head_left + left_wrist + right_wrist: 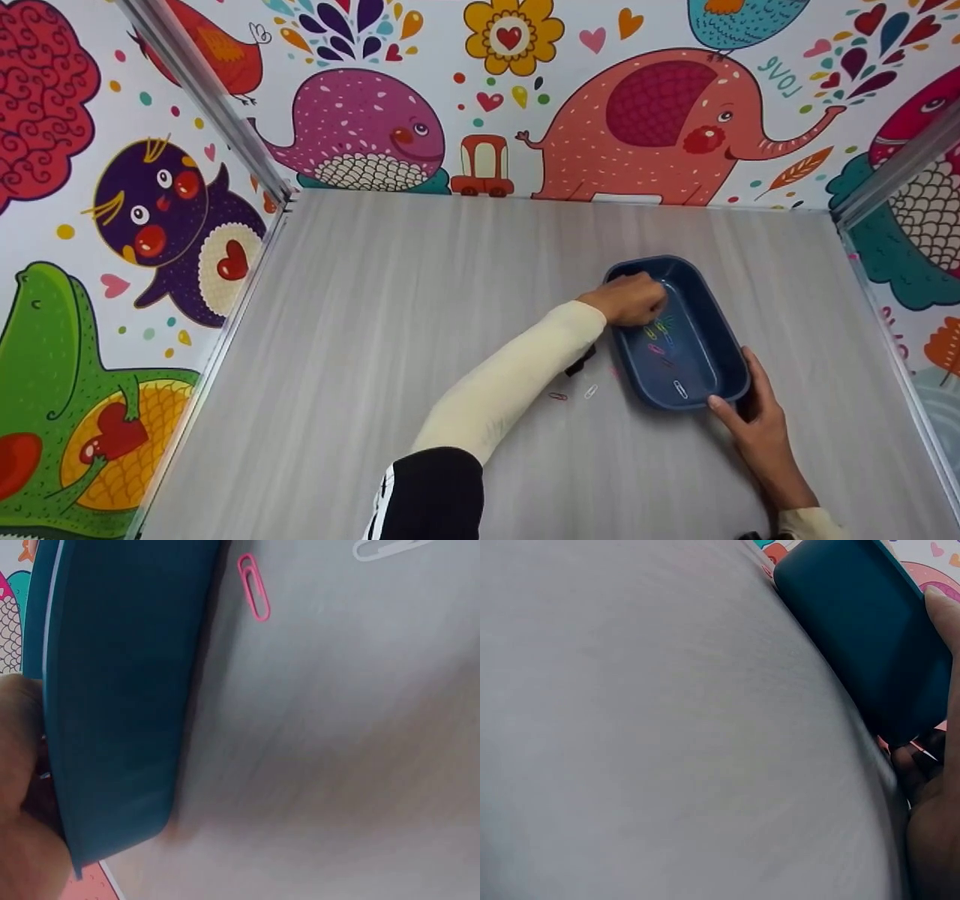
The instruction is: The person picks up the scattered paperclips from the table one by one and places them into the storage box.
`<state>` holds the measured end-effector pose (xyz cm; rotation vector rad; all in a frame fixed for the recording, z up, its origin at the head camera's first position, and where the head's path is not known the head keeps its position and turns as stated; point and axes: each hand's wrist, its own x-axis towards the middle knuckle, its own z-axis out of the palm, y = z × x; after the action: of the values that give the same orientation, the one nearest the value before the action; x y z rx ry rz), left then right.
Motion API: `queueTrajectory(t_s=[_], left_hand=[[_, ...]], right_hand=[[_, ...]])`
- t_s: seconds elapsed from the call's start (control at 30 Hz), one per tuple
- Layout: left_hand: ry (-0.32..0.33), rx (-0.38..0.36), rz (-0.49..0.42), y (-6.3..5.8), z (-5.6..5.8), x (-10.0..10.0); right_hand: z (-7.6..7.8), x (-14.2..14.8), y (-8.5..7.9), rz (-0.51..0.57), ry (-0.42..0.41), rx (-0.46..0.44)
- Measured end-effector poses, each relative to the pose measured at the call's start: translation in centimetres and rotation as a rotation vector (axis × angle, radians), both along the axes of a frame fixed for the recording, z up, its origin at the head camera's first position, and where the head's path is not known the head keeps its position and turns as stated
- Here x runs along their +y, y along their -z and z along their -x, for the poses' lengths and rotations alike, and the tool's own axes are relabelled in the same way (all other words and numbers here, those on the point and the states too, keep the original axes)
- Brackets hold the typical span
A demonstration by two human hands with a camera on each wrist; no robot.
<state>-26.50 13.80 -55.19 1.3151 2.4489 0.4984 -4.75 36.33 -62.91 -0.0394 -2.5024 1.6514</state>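
A dark blue plastic basin sits on the right part of the table. My left hand reaches over its far left rim, fingers curled down inside; the fingertips and anything between them are hidden. Several coloured paper clips lie on the basin floor near that hand, including a pink paper clip. A white paper clip lies closer to the near end. At the near right corner, my right hand grips the basin, thumb on the rim and fingers around the outside, as the right wrist view also shows.
Outside the basin, on its left, a red paper clip and a white paper clip lie on the grey table. A pink paper clip lies close beside the basin wall. Printed cartoon panels border the table.
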Motion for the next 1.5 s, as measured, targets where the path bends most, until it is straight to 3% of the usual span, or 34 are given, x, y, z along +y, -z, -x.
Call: queueTrajectory(t_s=[0.23, 0.33, 0.5, 0.9, 1.13, 1.33, 1.5], left_hand=[[-0.015, -0.005, 0.054, 0.2, 0.0, 0.5], [-0.037, 0.012, 0.091, 1.4, 0.6, 1.4], [-0.043, 0.035, 0.107, 1.8, 0.8, 1.7], [-0.029, 0.097, -0.055, -0.5, -0.9, -0.2], [-0.065, 0.112, -0.127, -0.7, -2.0, -1.2], [-0.057, 0.138, -0.223, -0.9, -3.1, -2.4], [-0.05, 0.118, -0.317, -0.9, -3.9, -3.6]], right_hand=[[-0.1, 0.0, -0.1, 0.001, 0.006, -0.011], [-0.1, -0.1, 0.0, 0.02, 0.003, -0.005], [0.0, -0.1, -0.1, 0.032, 0.0, -0.003], [0.1, 0.1, 0.1, 0.011, 0.003, 0.009], [0.0, 0.2, 0.0, 0.016, 0.001, -0.002], [0.1, 0.2, -0.1, 0.038, -0.005, -0.008], [0.1, 0.1, 0.0, 0.064, -0.018, -0.008]])
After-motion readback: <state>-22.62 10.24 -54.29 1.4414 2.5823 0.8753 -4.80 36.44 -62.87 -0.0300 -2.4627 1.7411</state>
